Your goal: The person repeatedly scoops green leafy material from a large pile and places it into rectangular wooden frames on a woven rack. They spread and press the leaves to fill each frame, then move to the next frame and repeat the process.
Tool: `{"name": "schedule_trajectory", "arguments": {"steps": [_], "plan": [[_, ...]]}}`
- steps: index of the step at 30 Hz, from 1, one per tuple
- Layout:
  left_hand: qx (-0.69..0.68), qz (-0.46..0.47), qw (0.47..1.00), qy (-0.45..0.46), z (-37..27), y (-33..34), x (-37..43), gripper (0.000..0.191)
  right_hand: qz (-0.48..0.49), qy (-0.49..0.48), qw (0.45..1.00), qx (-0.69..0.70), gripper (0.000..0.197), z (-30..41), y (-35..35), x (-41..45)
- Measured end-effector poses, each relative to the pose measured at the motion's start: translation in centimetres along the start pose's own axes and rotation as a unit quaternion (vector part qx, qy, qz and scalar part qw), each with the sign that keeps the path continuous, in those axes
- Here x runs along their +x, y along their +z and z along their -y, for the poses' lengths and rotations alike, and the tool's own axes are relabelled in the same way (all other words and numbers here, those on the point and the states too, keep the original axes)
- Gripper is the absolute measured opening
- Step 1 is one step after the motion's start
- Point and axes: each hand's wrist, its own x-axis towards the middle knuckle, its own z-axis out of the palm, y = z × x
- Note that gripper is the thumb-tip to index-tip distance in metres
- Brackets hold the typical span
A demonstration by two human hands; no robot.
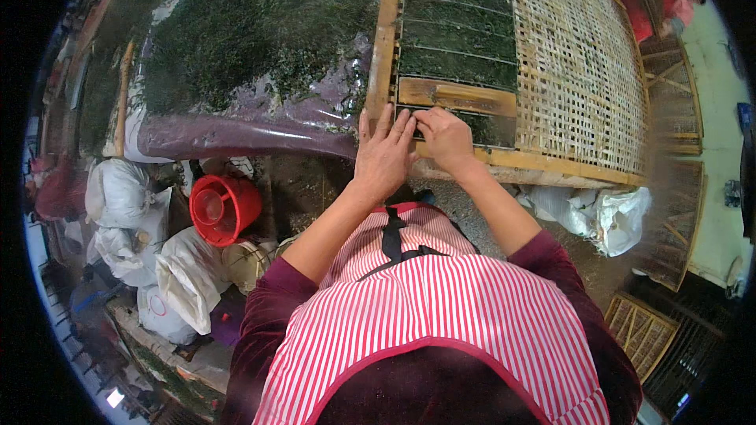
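Observation:
My left hand (383, 158) lies with fingers stretched out over the near left corner of a woven bamboo tray (579, 65). Beside it, my right hand (447, 139) bends its fingers down at the left end of the nearest compartment; whether anything is pinched there is hidden. A thin divided frame (458, 50) on the tray has several compartments packed with dark green chopped leaves (458, 63). Across it, just beyond my fingertips, rests a wooden board (466, 97). Loose leaves (481, 128) partly cover the nearest compartment.
Left of the tray, a large heap of green leaves (248, 29) lies on purple plastic sheeting (248, 133). Below stand a red bucket (251, 206) and white sacks (121, 192). More framed trays (667, 218) lean at right, near a person in red (644, 6).

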Motion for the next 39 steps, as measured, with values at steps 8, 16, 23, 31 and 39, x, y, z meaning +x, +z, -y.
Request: {"name": "schedule_trajectory", "arguments": {"steps": [8,16,23,31,39], "plan": [[-0.056,-0.003,0.998,0.007,0.9,-0.4,0.4,0.059,-0.014,0.009,0.999,0.031,0.025,0.2,0.4,-0.8],[-0.295,-0.068,0.952,-0.045,5.9,-2.4,-0.9,0.065,-0.119,0.025,0.991,-0.047,0.026,-1.6,-6.3,1.7],[-0.221,-0.033,0.973,-0.06,7.0,-2.1,-1.9,0.061,-0.067,-0.002,0.971,-0.228,0.024,-3.3,-6.1,1.3],[-0.114,-0.012,0.993,-0.022,2.5,-0.2,-1.6,0.062,0.042,0.027,0.989,-0.139,0.023,-4.9,-6.1,-2.7],[-0.04,-0.02,0.999,-0.024,1.4,0.8,-1.6,0.063,0.023,-0.047,0.995,-0.089,0.026,-7.5,-5.9,-2.4]]}}
